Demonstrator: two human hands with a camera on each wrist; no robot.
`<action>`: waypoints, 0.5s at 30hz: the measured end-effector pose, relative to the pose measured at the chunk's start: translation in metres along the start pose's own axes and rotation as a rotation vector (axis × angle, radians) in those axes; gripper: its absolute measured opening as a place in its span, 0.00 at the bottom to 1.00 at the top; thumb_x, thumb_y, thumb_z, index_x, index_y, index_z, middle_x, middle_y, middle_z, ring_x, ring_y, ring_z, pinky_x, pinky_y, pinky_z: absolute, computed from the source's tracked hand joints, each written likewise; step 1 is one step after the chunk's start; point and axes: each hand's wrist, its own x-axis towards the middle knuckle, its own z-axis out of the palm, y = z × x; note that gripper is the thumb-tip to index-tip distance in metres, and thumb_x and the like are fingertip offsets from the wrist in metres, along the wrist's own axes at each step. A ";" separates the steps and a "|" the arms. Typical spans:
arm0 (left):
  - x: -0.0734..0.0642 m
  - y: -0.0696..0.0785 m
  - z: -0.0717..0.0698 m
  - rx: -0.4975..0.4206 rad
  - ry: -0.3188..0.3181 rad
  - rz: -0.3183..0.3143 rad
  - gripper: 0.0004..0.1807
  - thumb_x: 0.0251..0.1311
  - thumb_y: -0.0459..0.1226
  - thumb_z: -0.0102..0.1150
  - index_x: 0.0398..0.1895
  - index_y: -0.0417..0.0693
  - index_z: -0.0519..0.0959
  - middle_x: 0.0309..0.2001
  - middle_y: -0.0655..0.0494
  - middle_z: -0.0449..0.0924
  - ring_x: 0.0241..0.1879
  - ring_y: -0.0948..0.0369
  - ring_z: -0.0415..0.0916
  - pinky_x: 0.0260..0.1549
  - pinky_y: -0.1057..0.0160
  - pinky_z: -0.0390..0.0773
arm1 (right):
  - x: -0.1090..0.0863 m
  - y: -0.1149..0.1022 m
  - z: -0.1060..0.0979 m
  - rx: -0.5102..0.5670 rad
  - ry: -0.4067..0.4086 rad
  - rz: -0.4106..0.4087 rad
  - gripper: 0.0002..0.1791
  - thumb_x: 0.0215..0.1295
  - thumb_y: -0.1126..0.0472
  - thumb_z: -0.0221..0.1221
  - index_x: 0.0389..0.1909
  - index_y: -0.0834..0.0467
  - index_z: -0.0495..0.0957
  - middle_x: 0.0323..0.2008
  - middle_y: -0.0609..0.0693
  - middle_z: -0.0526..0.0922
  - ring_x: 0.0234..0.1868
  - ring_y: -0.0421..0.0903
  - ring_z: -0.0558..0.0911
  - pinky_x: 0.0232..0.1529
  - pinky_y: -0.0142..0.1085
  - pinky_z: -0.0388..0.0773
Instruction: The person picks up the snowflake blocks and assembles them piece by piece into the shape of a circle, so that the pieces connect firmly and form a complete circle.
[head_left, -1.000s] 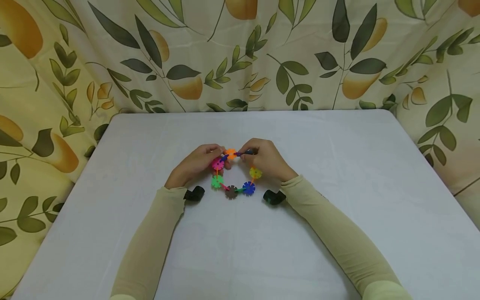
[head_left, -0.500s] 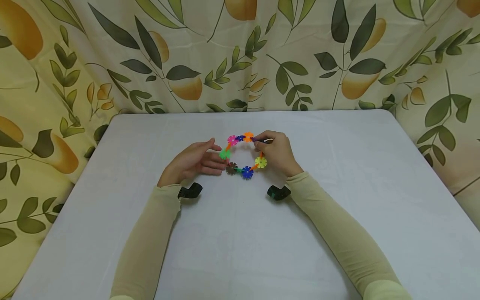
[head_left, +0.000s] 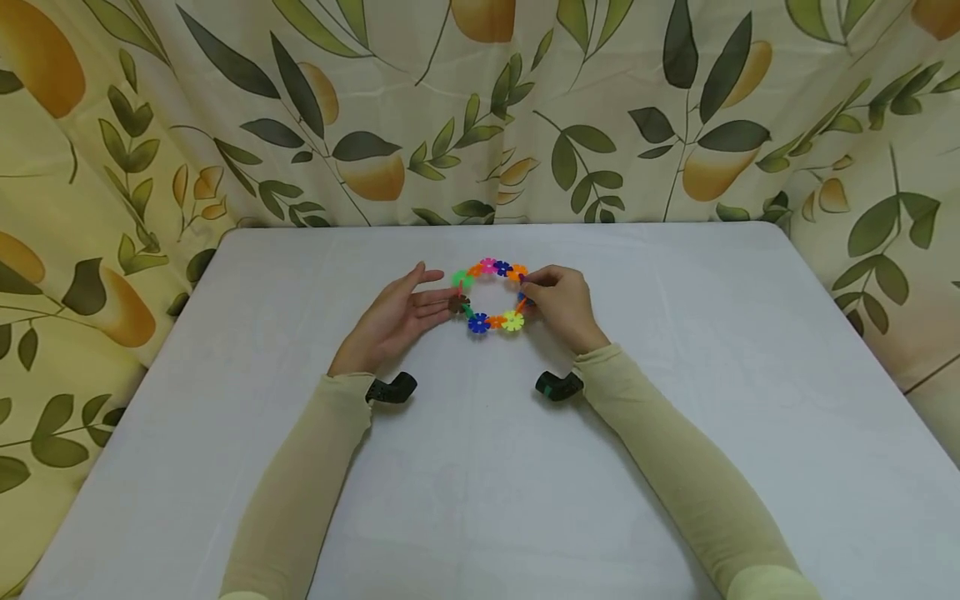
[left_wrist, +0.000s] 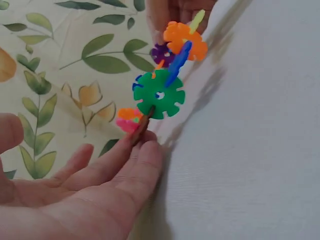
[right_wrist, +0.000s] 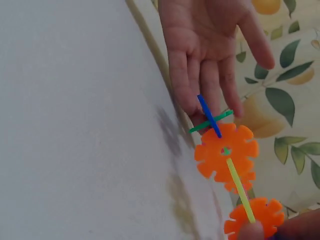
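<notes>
Slotted plastic discs in several colours are joined edge to edge into a closed ring point(head_left: 513, 322). On its right side, my right hand point(head_left: 566, 304) pinches it between thumb and fingers. My left hand point(head_left: 390, 321) is at the left with fingers extended, palm turned toward the ring. In the left wrist view, the fingertips lie right at the brown disc point(left_wrist: 142, 127), seen edge-on beside a green disc point(left_wrist: 159, 94). The right wrist view has an orange disc point(right_wrist: 227, 152) close up, near the right hand's fingertips point(right_wrist: 252, 232). The ring is raised, its shadow falling on the table.
A white-covered table point(head_left: 480, 483) spreads under both arms. Behind it hangs a curtain point(head_left: 450, 108) with leaves and fruit printed on it. Black wrist-camera mounts point(head_left: 393, 388) stick out inward from both sleeves.
The ring has moved away from me and to the right, turning clockwise in the right hand. The left hand has let go of its upper left part and opened out.
</notes>
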 end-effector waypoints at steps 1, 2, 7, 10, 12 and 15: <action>0.001 -0.002 0.000 -0.013 -0.003 0.008 0.34 0.86 0.53 0.43 0.82 0.39 0.59 0.74 0.33 0.70 0.74 0.45 0.70 0.70 0.50 0.70 | -0.001 0.000 -0.001 -0.003 -0.010 0.008 0.11 0.74 0.66 0.65 0.49 0.70 0.84 0.44 0.58 0.84 0.29 0.44 0.83 0.34 0.29 0.82; 0.001 -0.003 0.000 -0.021 -0.005 0.015 0.35 0.86 0.52 0.43 0.82 0.38 0.60 0.74 0.33 0.70 0.74 0.45 0.70 0.70 0.50 0.70 | -0.002 -0.001 -0.001 -0.008 -0.018 0.012 0.11 0.74 0.66 0.65 0.49 0.70 0.84 0.44 0.58 0.84 0.29 0.45 0.83 0.35 0.30 0.82; 0.002 -0.007 0.000 -0.029 -0.004 0.033 0.35 0.86 0.53 0.43 0.81 0.37 0.61 0.74 0.34 0.70 0.74 0.47 0.70 0.71 0.52 0.69 | -0.005 -0.001 -0.003 0.046 -0.100 0.059 0.12 0.78 0.64 0.60 0.50 0.72 0.80 0.46 0.61 0.82 0.28 0.47 0.88 0.37 0.34 0.86; 0.001 -0.009 -0.002 -0.034 -0.006 0.033 0.35 0.86 0.53 0.43 0.81 0.37 0.60 0.74 0.34 0.69 0.74 0.47 0.69 0.71 0.52 0.68 | -0.005 0.001 -0.004 0.052 -0.151 0.088 0.14 0.82 0.63 0.55 0.50 0.73 0.78 0.48 0.62 0.79 0.27 0.47 0.89 0.37 0.36 0.87; 0.000 -0.011 -0.004 -0.036 -0.009 0.030 0.35 0.86 0.52 0.43 0.81 0.36 0.59 0.75 0.34 0.69 0.75 0.47 0.68 0.72 0.53 0.67 | -0.004 0.003 -0.004 0.027 -0.172 0.095 0.13 0.83 0.63 0.54 0.50 0.73 0.78 0.48 0.62 0.78 0.27 0.46 0.88 0.36 0.35 0.87; 0.000 -0.013 -0.005 -0.035 -0.016 0.032 0.35 0.86 0.52 0.44 0.81 0.36 0.60 0.75 0.34 0.69 0.75 0.47 0.68 0.72 0.53 0.67 | -0.003 0.005 -0.005 -0.041 -0.179 0.076 0.12 0.82 0.64 0.55 0.50 0.71 0.79 0.47 0.61 0.78 0.26 0.45 0.86 0.33 0.34 0.86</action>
